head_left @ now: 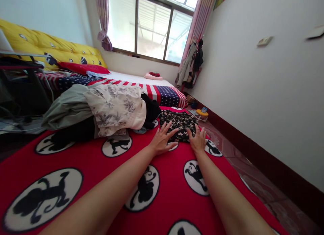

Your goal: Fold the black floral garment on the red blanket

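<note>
A black garment with a small floral print [180,122] lies flat on the red bedspread [172,181], which carries white circles with black monkey figures. My left hand [162,140] is open, fingers spread, at the near left edge of the garment. At its near right edge my right hand [197,139] is open too, with the fingers apart. Both hands are at the cloth and neither grips it; whether the palms press down I cannot tell. To the left sits a heap of clothes with a white leaf-print garment [115,108] on top.
Grey cloth [69,105] and black cloth [151,108] belong to the heap. Beyond stands a second bed with a stars-and-stripes cover [167,95]. A small orange-topped stool [201,112] is on the floor at right, by the wall. Clothes [188,64] hang near the window.
</note>
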`<control>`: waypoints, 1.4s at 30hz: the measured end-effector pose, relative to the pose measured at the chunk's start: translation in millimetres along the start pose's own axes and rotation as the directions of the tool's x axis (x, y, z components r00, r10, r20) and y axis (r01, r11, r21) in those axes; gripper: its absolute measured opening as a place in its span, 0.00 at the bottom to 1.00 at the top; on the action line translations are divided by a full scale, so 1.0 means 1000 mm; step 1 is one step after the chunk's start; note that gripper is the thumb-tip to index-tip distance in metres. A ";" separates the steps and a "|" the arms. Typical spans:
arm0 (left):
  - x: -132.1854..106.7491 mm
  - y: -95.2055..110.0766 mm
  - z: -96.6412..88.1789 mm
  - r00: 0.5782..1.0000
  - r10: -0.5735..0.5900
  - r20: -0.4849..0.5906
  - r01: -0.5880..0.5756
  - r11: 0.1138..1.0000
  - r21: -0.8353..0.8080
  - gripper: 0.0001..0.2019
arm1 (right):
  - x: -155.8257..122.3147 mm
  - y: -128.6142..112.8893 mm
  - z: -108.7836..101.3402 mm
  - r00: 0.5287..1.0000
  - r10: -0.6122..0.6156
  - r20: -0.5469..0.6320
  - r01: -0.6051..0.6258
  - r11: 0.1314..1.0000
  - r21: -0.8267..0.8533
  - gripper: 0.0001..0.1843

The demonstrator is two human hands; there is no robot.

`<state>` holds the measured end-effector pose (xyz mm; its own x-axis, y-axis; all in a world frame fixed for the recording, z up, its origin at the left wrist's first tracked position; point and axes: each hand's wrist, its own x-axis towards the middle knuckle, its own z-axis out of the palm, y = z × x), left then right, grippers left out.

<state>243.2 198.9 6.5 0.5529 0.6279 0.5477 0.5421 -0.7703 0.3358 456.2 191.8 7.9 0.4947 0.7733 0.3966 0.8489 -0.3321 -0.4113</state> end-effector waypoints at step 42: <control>0.028 -0.035 0.003 0.852 -0.503 0.144 0.509 0.861 -0.003 0.39 | 0.031 0.019 0.012 0.996 0.087 0.004 -0.086 0.988 -0.126 0.41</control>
<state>241.8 243.7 7.5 0.2890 0.9388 0.1876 0.7461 -0.3437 0.5703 485.6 215.8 2.9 0.5657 0.7438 0.3561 0.8201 -0.4624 -0.3370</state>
